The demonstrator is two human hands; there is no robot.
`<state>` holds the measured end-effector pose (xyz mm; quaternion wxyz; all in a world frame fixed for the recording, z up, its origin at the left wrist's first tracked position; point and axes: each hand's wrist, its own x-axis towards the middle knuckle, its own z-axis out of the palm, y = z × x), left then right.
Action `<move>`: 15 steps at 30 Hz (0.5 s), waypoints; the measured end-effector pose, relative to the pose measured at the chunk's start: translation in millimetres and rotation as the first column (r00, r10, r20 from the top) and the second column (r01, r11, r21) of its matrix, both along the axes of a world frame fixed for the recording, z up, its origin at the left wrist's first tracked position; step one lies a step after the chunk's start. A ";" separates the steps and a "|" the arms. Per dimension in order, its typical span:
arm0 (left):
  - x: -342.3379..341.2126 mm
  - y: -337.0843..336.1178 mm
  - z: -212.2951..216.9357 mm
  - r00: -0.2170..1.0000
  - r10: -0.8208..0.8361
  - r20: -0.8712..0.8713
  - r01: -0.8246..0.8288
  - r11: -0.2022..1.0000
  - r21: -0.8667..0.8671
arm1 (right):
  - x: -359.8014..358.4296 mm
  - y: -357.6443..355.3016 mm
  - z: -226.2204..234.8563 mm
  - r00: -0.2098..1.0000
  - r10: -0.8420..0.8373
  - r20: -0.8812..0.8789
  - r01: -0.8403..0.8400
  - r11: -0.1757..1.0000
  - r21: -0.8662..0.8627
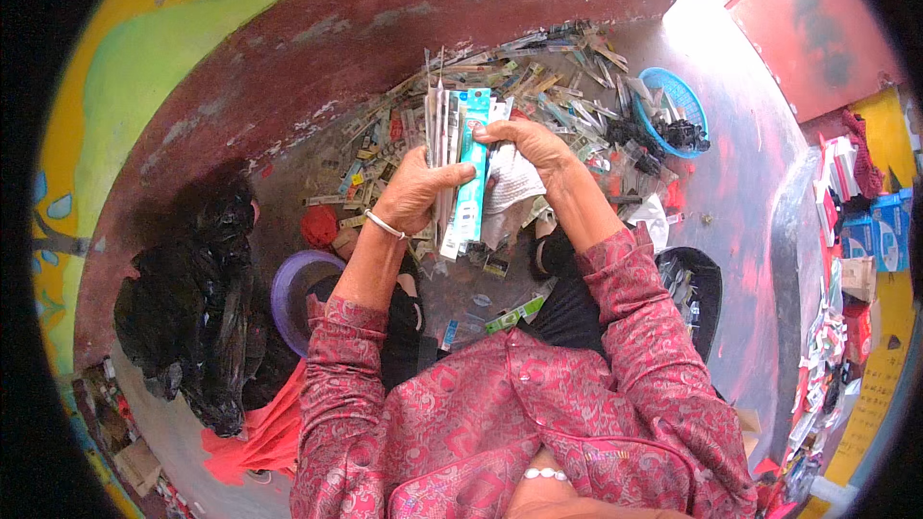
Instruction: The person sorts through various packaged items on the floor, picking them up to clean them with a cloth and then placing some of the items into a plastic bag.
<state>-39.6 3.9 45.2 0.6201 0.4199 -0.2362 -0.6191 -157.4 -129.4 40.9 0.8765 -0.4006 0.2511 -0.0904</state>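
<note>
person's left hand (415,192) clamped round an upright stack of slim, flat, teal-and-clear plastic packets (472,194); right hand (538,149) pinches its upper edge. stack held before a multicoloured packet heap (567,96) on grey floor (733,178).

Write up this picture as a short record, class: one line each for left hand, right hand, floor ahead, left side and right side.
Left hand: the left hand grips a bundle of flat packets, thumb against a teal packet
Right hand: the right hand pinches the teal packet near its top
Floor ahead: a loose pile of packets
Left side: black plastic bag, purple basin
Right side: blue basket, black tub
</note>
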 end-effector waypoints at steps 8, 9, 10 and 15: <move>4.1 2.7 -15.1 0.994 0.101 0.053 -0.101 0.995 0.011 | -5.1 -11.7 -2.3 0.996 -0.052 0.069 0.072 0.945 -0.321; 1.9 0.1 -15.2 0.995 0.093 -0.025 -0.093 0.995 -0.021 | -3.5 -12.8 -2.3 0.993 -0.093 0.076 0.111 0.951 -0.288; 3.8 -2.4 -10.7 0.999 0.036 -0.015 -0.037 0.998 -0.043 | -3.6 -14.3 -1.3 0.989 -0.089 0.117 0.104 0.987 -0.122; 14.6 11.0 -6.8 0.974 -0.200 -0.110 0.197 0.980 -0.037 | -7.5 -5.1 5.5 1.000 -0.006 -0.012 0.002 0.945 -0.327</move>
